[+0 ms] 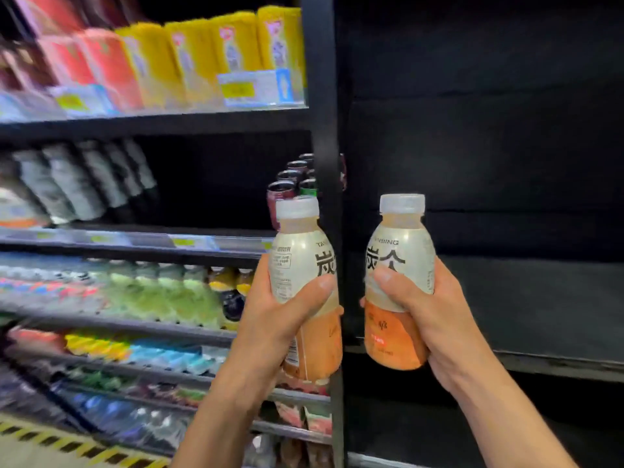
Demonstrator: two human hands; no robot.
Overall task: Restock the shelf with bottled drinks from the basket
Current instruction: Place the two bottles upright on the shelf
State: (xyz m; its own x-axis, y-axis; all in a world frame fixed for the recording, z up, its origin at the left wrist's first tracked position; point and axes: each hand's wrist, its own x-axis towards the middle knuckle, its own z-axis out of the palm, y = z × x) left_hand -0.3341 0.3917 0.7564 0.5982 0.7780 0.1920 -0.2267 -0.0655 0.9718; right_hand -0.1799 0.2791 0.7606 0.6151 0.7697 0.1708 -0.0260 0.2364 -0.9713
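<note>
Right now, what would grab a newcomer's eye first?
Two white-capped plastic bottles of orange drink, held upright mid-frame: one in the left hand, one in the right hand. Behind them, a black shelf post divides blurred, stocked shelves at left from dark panels at right.

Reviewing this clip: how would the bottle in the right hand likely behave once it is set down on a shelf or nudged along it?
The bottle looks full of orange drink, so probably fairly heavy for its size. Its flat base and squat body suggest it stands steadily, though on its side the round body would likely roll. The right hand wraps it without visible denting, so it seems fairly stiff.
</note>
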